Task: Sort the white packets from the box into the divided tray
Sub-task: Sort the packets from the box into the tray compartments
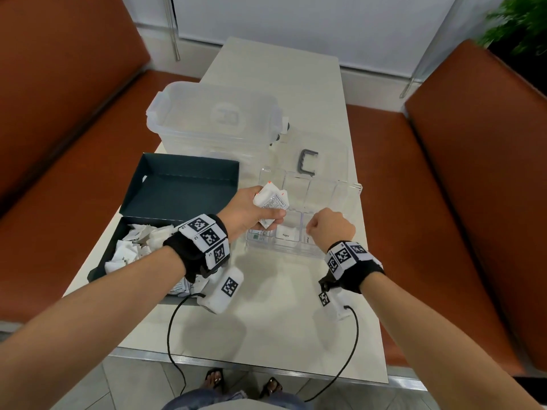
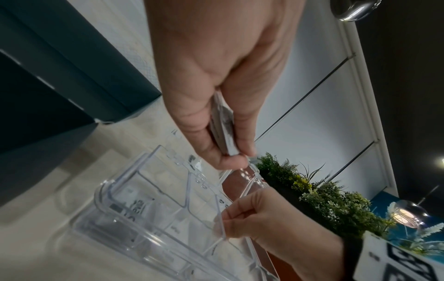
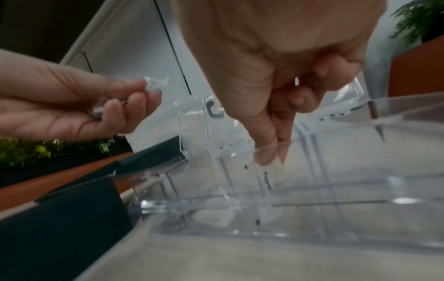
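packets [image 1: 270, 202] held above tray [image 1: 352, 190], dark box [image 1: 183, 184] beside lidded tub [image 1: 213, 116]

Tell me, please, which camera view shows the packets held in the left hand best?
The head view: the packets show face-on, print visible, gripped in the left hand. The left wrist view shows only their edges between thumb and fingers; the right wrist view shows small blurred corners.

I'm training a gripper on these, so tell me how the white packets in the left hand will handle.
Probably floppy: the packets splay unevenly from the left hand. Likely light, since several sit in one pinch. Possibly slippery; they fan apart there.
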A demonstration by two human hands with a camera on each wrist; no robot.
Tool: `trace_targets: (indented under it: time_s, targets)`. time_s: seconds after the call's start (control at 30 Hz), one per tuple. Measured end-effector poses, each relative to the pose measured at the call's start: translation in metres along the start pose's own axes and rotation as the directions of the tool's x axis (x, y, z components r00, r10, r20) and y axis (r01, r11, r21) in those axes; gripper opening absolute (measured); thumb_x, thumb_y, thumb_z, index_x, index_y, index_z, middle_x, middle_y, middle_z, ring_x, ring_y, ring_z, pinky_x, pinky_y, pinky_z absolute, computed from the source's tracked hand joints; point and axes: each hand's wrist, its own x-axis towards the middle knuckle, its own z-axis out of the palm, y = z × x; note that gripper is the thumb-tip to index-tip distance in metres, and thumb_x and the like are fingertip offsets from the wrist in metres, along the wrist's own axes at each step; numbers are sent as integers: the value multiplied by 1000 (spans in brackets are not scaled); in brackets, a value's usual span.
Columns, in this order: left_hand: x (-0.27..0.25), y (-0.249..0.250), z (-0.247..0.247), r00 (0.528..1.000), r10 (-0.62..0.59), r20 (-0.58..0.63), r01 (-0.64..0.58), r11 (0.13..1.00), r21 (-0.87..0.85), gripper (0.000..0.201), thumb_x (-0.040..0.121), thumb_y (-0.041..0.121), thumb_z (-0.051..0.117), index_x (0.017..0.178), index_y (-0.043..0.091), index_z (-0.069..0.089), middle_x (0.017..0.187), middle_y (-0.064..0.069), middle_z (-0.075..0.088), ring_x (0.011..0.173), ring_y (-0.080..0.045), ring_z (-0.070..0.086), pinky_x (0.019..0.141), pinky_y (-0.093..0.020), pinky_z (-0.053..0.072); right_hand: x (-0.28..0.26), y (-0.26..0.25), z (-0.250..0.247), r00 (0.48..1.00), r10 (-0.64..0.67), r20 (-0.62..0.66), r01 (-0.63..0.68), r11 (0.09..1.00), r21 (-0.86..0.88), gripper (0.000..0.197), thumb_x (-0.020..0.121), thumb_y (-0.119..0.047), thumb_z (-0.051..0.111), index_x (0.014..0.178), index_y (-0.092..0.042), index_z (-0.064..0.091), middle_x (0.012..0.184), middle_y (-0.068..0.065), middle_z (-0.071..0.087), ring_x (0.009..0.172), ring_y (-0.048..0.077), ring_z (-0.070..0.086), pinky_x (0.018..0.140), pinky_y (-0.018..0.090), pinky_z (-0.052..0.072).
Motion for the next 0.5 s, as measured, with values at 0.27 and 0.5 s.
trace_targets:
  time_s: [0.27, 0.5]
  targets:
    - [-4, -3, -4, 1000, -1, 6, 1, 1000, -17, 40, 79, -2, 76, 115, 3, 60, 100, -19, 69, 77, -25, 69, 71, -35, 60, 10, 5, 5, 984, -141, 104, 167, 937, -308, 23, 87, -25, 65, 109, -27, 65, 100, 1, 66, 97, 24, 61, 73, 30, 42]
    - [-5, -3, -4, 1000, -9, -11, 9, 1000, -17, 42, 80, -1, 76, 119, 1, 58, 99, -18, 69, 70, -18, 70, 67, -30, 60, 14, 1, 6, 971, -191, 145, 234, 885, -403, 27, 88, -32, 64, 114, -28, 63, 107, -1, 65, 103, 23, 61, 72, 29, 35]
